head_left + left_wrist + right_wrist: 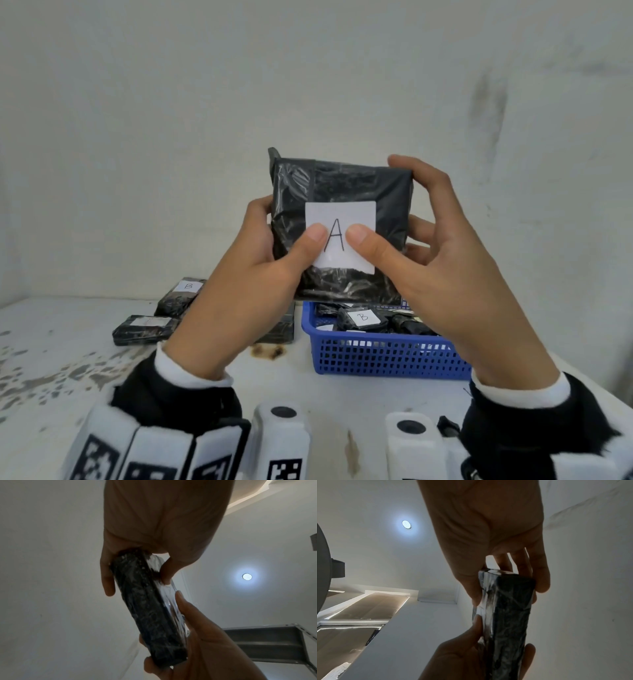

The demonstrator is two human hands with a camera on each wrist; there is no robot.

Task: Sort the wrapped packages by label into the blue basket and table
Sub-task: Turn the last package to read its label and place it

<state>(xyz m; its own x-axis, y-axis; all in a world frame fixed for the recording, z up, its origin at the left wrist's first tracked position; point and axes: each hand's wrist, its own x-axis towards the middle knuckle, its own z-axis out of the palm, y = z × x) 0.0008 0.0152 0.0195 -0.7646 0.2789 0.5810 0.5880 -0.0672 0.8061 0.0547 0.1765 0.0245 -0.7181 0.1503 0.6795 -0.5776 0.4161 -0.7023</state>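
Head view: both hands, left and right, grip the package upright above the basket, thumbs on its "A" label. B-labelled packages lie on the table. Wrist views show only the package's narrow edge, fingers behind it.

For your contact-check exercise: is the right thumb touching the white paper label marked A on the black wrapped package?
Touching. The head view shows the right hand's thumb tip pressed flat on the white paper label marked A, overlapping its right edge with no gap.
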